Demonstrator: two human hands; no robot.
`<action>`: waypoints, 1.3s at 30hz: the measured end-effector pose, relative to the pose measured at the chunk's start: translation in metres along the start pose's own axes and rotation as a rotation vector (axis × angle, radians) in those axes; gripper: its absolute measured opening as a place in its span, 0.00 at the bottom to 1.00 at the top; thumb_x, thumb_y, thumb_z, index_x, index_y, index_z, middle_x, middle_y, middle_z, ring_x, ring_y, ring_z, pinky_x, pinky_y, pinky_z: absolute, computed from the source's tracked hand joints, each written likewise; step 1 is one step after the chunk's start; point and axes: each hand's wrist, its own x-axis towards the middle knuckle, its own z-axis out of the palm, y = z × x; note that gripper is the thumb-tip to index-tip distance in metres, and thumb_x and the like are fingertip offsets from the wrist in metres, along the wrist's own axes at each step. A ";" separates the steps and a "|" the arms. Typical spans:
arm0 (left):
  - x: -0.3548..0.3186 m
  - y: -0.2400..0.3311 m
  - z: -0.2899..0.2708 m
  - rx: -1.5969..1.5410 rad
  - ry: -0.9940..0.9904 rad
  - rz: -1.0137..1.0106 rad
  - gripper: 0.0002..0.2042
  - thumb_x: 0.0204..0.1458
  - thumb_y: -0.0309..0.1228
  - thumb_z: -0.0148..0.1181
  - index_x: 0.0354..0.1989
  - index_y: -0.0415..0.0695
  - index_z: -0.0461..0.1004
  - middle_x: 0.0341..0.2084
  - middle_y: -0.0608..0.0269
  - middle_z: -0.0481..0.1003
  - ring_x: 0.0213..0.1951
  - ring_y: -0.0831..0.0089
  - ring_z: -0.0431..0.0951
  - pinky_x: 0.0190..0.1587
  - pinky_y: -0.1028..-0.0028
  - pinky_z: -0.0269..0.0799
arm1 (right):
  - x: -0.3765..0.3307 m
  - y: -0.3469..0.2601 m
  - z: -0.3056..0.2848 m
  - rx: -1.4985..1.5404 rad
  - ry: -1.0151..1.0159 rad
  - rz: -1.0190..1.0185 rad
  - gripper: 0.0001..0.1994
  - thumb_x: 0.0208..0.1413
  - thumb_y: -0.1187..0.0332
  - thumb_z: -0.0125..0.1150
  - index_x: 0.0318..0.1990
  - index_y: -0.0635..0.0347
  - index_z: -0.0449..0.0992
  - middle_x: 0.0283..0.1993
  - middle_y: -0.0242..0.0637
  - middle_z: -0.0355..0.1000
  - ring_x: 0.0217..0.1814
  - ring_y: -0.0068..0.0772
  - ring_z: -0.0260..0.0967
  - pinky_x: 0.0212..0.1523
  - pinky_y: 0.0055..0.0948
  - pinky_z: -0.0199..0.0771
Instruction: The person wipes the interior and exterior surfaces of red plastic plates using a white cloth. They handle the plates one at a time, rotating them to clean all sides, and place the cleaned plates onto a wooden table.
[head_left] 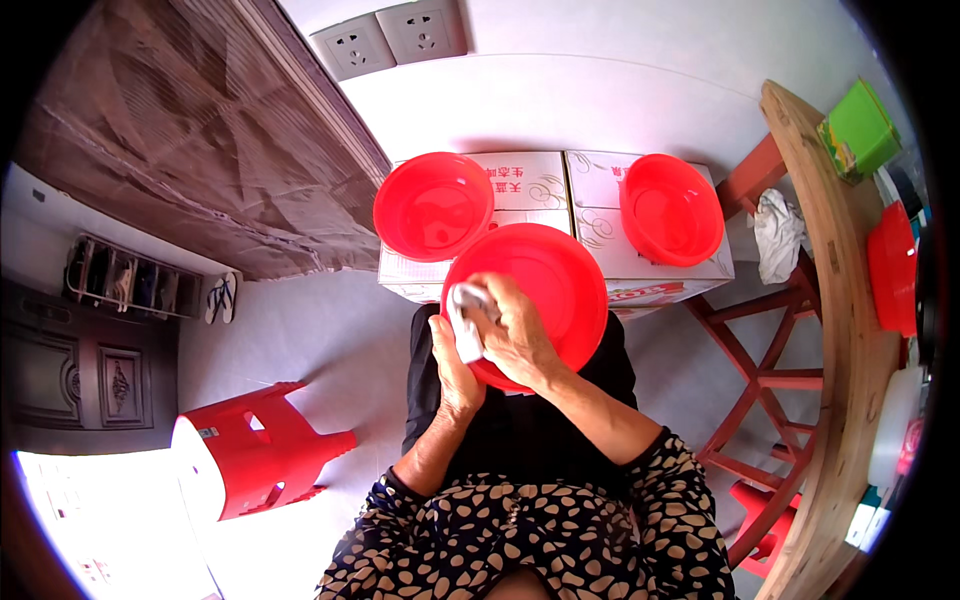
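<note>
A red plastic basin is tilted above my lap, its inside facing up. My left hand grips its near left side, thumb up along the rim. My right hand clutches a crumpled white cloth and presses it against the basin's left rim. Part of the cloth is hidden under the right fingers. Just beyond, a second red basin stands at the left on white cardboard boxes. A third red basin stands on the boxes at the right.
A red plastic stool lies on its side at the left. Along the right runs a wooden table on red legs, holding a green box and another red basin. A white rag hangs by it. Slippers lie near the rack.
</note>
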 end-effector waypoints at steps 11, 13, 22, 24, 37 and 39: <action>0.005 0.010 -0.014 -0.024 -0.049 -0.010 0.29 0.58 0.57 0.38 0.45 0.41 0.69 0.37 0.59 0.73 0.40 0.69 0.74 0.44 0.69 0.71 | -0.012 0.009 -0.024 -0.241 -0.549 -0.344 0.11 0.47 0.80 0.56 0.40 0.64 0.71 0.45 0.41 0.66 0.47 0.43 0.67 0.46 0.33 0.71; 0.001 0.017 0.000 0.008 -0.018 0.052 0.30 0.58 0.57 0.38 0.50 0.39 0.68 0.42 0.57 0.73 0.44 0.67 0.73 0.48 0.68 0.70 | -0.017 0.003 -0.037 -0.317 -0.654 -0.377 0.08 0.45 0.79 0.57 0.36 0.64 0.73 0.45 0.38 0.67 0.49 0.39 0.66 0.48 0.31 0.73; -0.004 0.021 0.010 0.073 -0.088 0.068 0.21 0.62 0.41 0.41 0.54 0.38 0.64 0.43 0.61 0.71 0.44 0.75 0.70 0.48 0.74 0.66 | 0.013 0.008 -0.014 -0.663 -0.087 -0.689 0.10 0.41 0.73 0.63 0.33 0.65 0.72 0.40 0.40 0.67 0.42 0.43 0.66 0.38 0.33 0.74; -0.004 0.022 0.010 0.079 -0.141 0.086 0.22 0.60 0.38 0.46 0.59 0.38 0.60 0.50 0.59 0.68 0.50 0.73 0.67 0.53 0.73 0.63 | 0.019 0.012 -0.016 -0.771 0.022 -0.632 0.11 0.41 0.72 0.63 0.33 0.64 0.71 0.41 0.42 0.67 0.43 0.43 0.67 0.39 0.33 0.74; 0.004 0.023 0.014 0.124 -0.087 0.204 0.21 0.61 0.38 0.43 0.56 0.36 0.63 0.49 0.57 0.69 0.51 0.70 0.68 0.55 0.71 0.62 | -0.012 0.015 -0.011 -0.800 -0.093 -0.467 0.22 0.40 0.77 0.61 0.46 0.72 0.68 0.51 0.55 0.58 0.53 0.57 0.58 0.52 0.40 0.68; 0.005 0.020 0.009 0.217 -0.104 0.253 0.20 0.62 0.40 0.40 0.50 0.36 0.67 0.45 0.56 0.71 0.49 0.70 0.70 0.53 0.71 0.64 | -0.011 0.013 -0.010 -0.610 -0.242 -0.473 0.18 0.42 0.78 0.59 0.45 0.69 0.69 0.52 0.52 0.59 0.53 0.53 0.58 0.52 0.41 0.67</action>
